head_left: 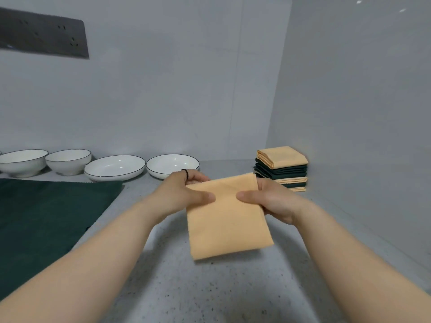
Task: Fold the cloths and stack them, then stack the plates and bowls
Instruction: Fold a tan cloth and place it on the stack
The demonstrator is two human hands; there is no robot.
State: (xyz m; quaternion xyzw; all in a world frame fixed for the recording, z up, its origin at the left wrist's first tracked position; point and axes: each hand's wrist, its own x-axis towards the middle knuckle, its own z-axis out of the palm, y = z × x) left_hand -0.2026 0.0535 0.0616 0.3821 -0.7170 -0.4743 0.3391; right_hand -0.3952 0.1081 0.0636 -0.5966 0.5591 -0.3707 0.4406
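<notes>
A grey countertop, flecked with small dark specks, fills the lower part of the view and runs back to a plain pale grey back wall. A faint vertical seam runs up that wall, right of its middle. High on its left sits a dark grey rectangular panel with several small pairs of holes in its face. A side wall closes the right, meeting the back wall in a corner, with two small bright spots near its top

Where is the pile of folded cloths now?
Head view: the pile of folded cloths sits at right, in the wall corner, beyond the right hand.
</notes>
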